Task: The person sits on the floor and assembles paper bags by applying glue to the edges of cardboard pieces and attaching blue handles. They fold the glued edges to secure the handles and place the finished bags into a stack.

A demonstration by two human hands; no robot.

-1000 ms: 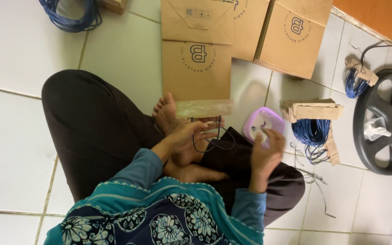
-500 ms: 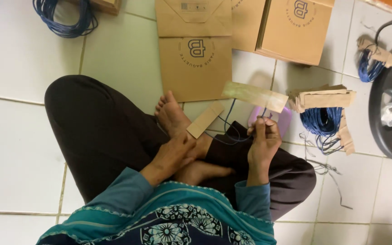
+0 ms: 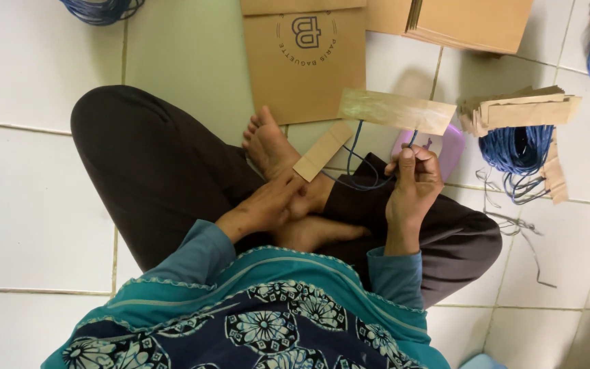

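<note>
Right hand [image 3: 414, 184] pinches blue cord [image 3: 358, 164] joining two paper strips [image 3: 396, 111].

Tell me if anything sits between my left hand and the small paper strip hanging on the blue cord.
Nothing visible does. The left hand rests by the foot, and the small paper strip lies just above it with only the ankle between. The right hand pinches the blue cord under the longer paper strip.

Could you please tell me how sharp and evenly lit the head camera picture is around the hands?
Head view: the light is soft and even, with only a faint shadow beside the brown paper bag on the white tiles; the right hand pinching the blue cord and the left hand are reasonably sharp; the paper strip looks slightly blurred, and the tile lines bow near the edges.
</note>
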